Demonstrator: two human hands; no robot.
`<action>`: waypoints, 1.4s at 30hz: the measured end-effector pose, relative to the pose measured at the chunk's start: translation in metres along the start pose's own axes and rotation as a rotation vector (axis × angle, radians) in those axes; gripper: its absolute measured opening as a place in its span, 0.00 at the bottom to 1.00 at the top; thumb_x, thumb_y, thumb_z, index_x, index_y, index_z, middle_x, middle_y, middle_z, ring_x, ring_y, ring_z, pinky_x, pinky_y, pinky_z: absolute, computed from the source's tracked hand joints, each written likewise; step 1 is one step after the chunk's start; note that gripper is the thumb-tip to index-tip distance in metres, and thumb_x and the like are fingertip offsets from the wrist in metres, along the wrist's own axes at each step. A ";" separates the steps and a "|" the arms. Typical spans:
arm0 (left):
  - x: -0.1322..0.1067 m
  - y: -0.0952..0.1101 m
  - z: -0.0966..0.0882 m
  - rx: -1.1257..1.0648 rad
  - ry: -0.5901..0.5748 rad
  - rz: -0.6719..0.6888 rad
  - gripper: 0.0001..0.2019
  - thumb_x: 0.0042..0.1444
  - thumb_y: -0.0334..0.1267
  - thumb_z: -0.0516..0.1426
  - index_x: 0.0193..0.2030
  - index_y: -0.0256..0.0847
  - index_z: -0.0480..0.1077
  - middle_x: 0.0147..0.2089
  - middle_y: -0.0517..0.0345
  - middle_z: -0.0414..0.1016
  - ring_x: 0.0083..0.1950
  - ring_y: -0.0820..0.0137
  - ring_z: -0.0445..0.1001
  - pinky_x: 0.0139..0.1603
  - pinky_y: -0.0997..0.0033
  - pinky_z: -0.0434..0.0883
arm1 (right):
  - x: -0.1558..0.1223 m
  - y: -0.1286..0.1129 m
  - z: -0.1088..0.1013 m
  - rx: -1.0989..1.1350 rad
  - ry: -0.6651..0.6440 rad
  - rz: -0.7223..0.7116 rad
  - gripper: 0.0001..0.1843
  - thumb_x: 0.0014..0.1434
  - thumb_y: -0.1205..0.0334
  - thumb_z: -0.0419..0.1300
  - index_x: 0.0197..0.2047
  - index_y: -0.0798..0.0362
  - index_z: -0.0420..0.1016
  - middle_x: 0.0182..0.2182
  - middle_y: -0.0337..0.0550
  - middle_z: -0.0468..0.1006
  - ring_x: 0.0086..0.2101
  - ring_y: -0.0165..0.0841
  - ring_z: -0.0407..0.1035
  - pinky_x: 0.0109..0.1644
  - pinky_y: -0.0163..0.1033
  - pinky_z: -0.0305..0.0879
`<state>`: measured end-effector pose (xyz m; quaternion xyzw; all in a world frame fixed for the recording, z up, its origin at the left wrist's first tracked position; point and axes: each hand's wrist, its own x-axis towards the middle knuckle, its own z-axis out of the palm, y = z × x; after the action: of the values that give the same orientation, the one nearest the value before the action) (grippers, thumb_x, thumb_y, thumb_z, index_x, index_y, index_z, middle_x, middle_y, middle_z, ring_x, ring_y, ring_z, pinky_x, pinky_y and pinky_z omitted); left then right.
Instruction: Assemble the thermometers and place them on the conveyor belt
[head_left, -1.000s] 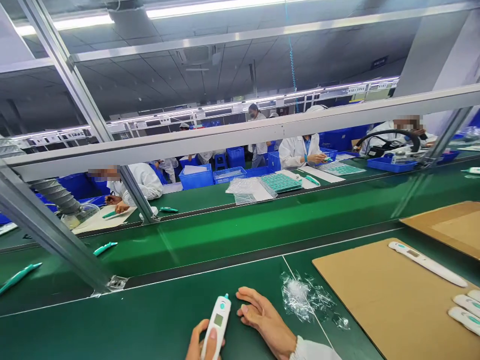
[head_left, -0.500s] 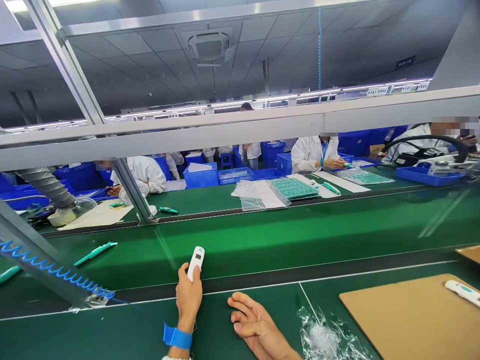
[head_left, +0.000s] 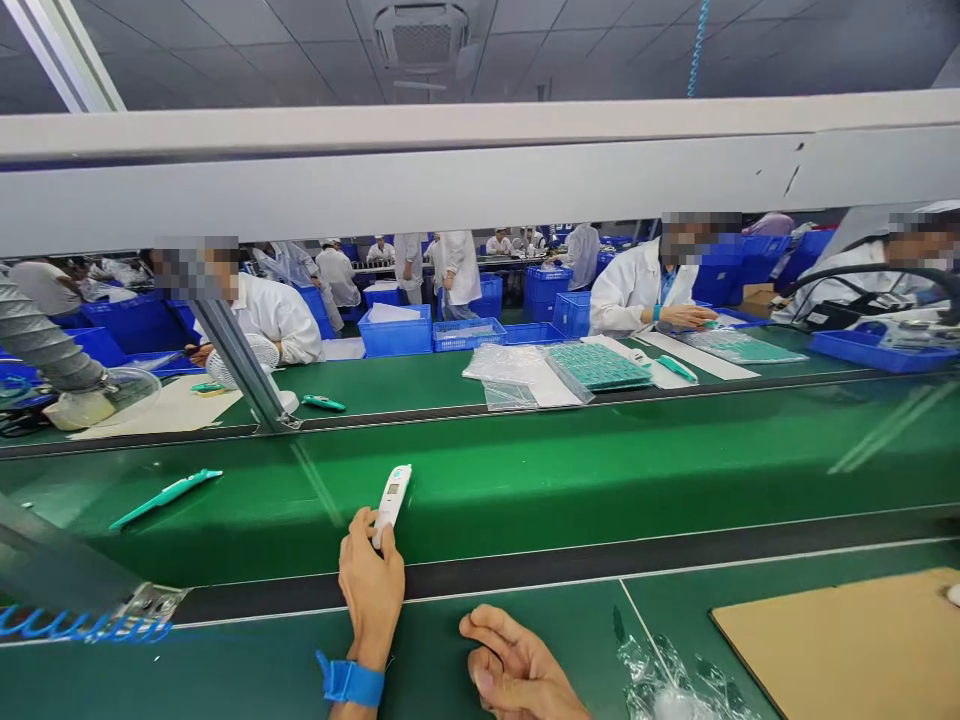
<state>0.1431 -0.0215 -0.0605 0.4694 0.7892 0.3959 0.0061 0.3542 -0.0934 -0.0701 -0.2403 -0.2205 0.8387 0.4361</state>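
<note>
My left hand (head_left: 369, 585), with a blue wrist strap (head_left: 349, 681), is closed around the lower end of a white thermometer (head_left: 393, 497). The thermometer reaches out over the green conveyor belt (head_left: 570, 470), its small display facing up. My right hand (head_left: 516, 668) rests on the near green bench with its fingers loosely curled and nothing visible in it.
A green pen-like part (head_left: 166, 493) lies on the belt to the left. Crumpled clear plastic (head_left: 675, 685) and a brown cardboard sheet (head_left: 847, 645) lie at the right. A metal rail (head_left: 480, 170) crosses above. Across the belt, people in white coats work beside blue bins (head_left: 396, 335).
My left hand has carried the thermometer forward from the near bench out over the belt. The view has tilted up and left, so the cardboard and its thermometers slid out of view.
</note>
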 end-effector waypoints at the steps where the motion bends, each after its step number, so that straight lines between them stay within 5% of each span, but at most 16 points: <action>1: 0.000 0.000 0.000 0.003 -0.002 0.012 0.17 0.64 0.39 0.50 0.58 0.36 0.63 0.48 0.48 0.76 0.50 0.59 0.72 0.48 0.61 0.67 | 0.002 0.001 -0.002 -0.001 -0.005 0.003 0.27 0.38 0.67 0.79 0.44 0.48 0.82 0.47 0.45 0.77 0.30 0.22 0.65 0.28 0.27 0.55; 5: 0.000 0.003 0.001 0.090 0.009 0.050 0.16 0.63 0.40 0.51 0.54 0.36 0.66 0.48 0.47 0.75 0.50 0.56 0.71 0.49 0.60 0.66 | 0.007 0.002 -0.011 -0.038 -0.064 0.027 0.34 0.30 0.72 0.80 0.44 0.47 0.82 0.47 0.43 0.77 0.36 0.27 0.70 0.31 0.28 0.58; 11: -0.001 0.002 0.001 0.036 -0.096 0.020 0.15 0.63 0.43 0.53 0.51 0.36 0.66 0.31 0.58 0.75 0.40 0.60 0.74 0.42 0.62 0.65 | 0.001 0.000 -0.004 -0.038 -0.068 -0.008 0.29 0.36 0.71 0.78 0.44 0.49 0.81 0.46 0.44 0.77 0.34 0.24 0.69 0.33 0.28 0.60; 17: -0.003 0.003 0.002 0.067 -0.073 0.108 0.14 0.63 0.41 0.52 0.52 0.39 0.69 0.47 0.50 0.78 0.49 0.59 0.74 0.49 0.61 0.65 | 0.009 0.008 -0.016 -0.006 -0.062 0.031 0.31 0.34 0.74 0.78 0.44 0.48 0.81 0.47 0.44 0.77 0.36 0.27 0.70 0.30 0.27 0.58; 21: -0.004 0.004 0.002 0.130 -0.074 0.105 0.12 0.63 0.39 0.52 0.48 0.39 0.71 0.47 0.51 0.78 0.49 0.58 0.73 0.49 0.60 0.64 | 0.011 0.008 -0.019 -0.014 -0.085 0.045 0.32 0.32 0.75 0.78 0.43 0.48 0.81 0.47 0.43 0.77 0.37 0.28 0.71 0.28 0.27 0.57; 28: -0.004 0.005 0.000 0.154 -0.122 0.128 0.09 0.63 0.38 0.52 0.42 0.42 0.73 0.46 0.55 0.78 0.47 0.59 0.73 0.48 0.60 0.63 | 0.005 0.004 -0.010 -0.050 -0.043 0.037 0.22 0.44 0.65 0.77 0.45 0.49 0.81 0.45 0.44 0.77 0.28 0.22 0.64 0.26 0.28 0.54; 35: -0.004 0.008 -0.003 0.160 -0.123 0.141 0.09 0.62 0.37 0.52 0.40 0.42 0.74 0.45 0.54 0.78 0.46 0.59 0.74 0.47 0.61 0.63 | 0.017 0.018 -0.029 -0.010 -0.072 0.038 0.35 0.29 0.75 0.78 0.44 0.46 0.81 0.47 0.43 0.77 0.38 0.31 0.70 0.34 0.31 0.61; 42: -0.005 0.010 -0.004 0.165 -0.117 0.147 0.09 0.62 0.37 0.52 0.40 0.42 0.74 0.44 0.54 0.78 0.46 0.59 0.74 0.47 0.61 0.63 | 0.007 0.005 -0.014 -0.017 -0.054 0.041 0.29 0.34 0.72 0.78 0.43 0.48 0.82 0.45 0.43 0.78 0.35 0.28 0.70 0.29 0.28 0.57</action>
<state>0.1518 -0.0254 -0.0533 0.5473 0.7808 0.3010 -0.0156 0.3557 -0.0884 -0.0856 -0.2259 -0.2342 0.8517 0.4108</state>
